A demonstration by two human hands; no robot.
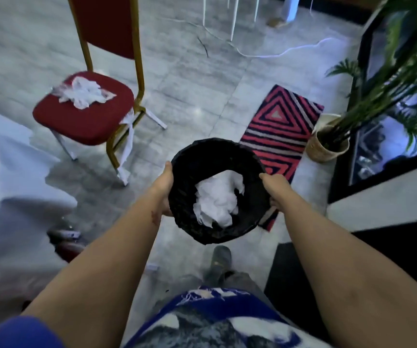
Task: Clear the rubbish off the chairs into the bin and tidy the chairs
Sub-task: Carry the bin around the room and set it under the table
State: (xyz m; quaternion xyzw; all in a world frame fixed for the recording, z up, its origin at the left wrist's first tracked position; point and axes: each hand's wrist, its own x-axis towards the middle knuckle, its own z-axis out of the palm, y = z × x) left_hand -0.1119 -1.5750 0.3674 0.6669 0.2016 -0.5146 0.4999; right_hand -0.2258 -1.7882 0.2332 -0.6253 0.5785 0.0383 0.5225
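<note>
The bin [212, 145], a round black woven basket, is held up off the floor [197, 79] in the lower middle of the view, its open mouth tipped toward the camera. Crumpled white paper [217, 199] lies in its bottom. The left hand [165, 187] grips the bin's left wall with the thumb lying up along the rim. Its fingers curl round the outside and are mostly hidden, so I cannot tell how far they are spread. The right hand [272, 187] grips the right wall in the same way, thumb at the rim and fingers curled under the outer side. Well apart from the bin, up and to the left, stands a red chair [84, 121] with a gold frame. A heap of white paper and clear wrapping [84, 92] lies on its seat toward the back edge. A white strip of tissue [128, 136] hangs down from the seat's right edge beside the frame leg. Behind the bin on the right a red, black and grey striped rug [280, 126] lies on the floor, with a potted plant [325, 146] in a woven basket just beside its far right edge. A white cable [277, 54] trails across the floor beyond it. White cloth [9, 159] fills the left edge, and a shoe [220, 262] shows below the bin.
</note>
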